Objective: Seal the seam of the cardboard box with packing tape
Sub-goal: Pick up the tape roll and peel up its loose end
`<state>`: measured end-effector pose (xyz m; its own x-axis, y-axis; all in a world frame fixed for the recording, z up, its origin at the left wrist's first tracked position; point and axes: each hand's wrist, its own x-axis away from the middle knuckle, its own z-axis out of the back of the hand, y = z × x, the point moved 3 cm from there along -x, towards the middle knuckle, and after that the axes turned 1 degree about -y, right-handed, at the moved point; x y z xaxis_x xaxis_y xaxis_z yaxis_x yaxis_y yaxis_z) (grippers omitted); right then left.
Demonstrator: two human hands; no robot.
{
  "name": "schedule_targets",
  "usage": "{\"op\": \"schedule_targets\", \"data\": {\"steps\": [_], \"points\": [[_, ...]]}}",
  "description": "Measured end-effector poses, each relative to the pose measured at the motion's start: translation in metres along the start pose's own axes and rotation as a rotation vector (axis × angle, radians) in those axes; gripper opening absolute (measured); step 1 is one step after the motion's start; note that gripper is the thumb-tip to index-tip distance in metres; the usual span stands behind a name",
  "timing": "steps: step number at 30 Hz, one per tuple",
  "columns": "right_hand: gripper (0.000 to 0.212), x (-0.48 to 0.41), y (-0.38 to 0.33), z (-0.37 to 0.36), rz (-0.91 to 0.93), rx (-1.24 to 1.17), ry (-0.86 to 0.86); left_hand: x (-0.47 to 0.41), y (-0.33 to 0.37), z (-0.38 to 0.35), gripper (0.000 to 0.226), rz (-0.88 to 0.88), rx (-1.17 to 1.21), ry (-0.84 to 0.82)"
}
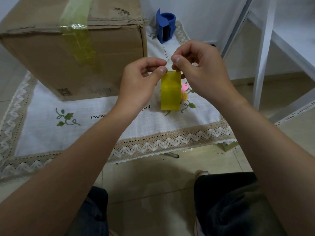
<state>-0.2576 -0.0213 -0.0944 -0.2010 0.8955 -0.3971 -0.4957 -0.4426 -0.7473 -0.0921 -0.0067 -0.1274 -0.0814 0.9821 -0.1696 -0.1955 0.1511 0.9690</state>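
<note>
Here, a translucent yellow tape strip (171, 91) hangs flat.

A translucent yellow tape strip (171, 91) hangs below the left hand (141, 82) and right hand (197, 68); a pink object (184, 87) shows beside it. Left of the left hand, the brown cardboard box (51, 57) bears a yellow-green tape band (80, 40). Beyond the right hand stands a blue dispenser (165, 25). Beneath both hands, the white cloth (119, 126) has green vine embroidery and beige zigzag lace.
</note>
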Motion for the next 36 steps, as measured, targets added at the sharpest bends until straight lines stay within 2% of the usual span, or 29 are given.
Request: {"op": "schedule_targets", "data": {"steps": [5,16,36], "points": [[0.007,-0.0001,-0.0005,-0.0003,-0.003,-0.009,0.000,-0.0012,-0.0007,0.0018,0.010,0.005,0.045,0.028],[0.009,-0.0013,0.0020,-0.0003,-0.019,0.020,0.020,-0.0023,-0.0026,-0.0011,0.012,-0.029,-0.004,-0.027],[0.008,0.0007,-0.0025,-0.0002,0.097,0.117,0.037,-0.0007,0.0054,-0.0048,0.009,-0.103,-0.124,-0.010]]}}
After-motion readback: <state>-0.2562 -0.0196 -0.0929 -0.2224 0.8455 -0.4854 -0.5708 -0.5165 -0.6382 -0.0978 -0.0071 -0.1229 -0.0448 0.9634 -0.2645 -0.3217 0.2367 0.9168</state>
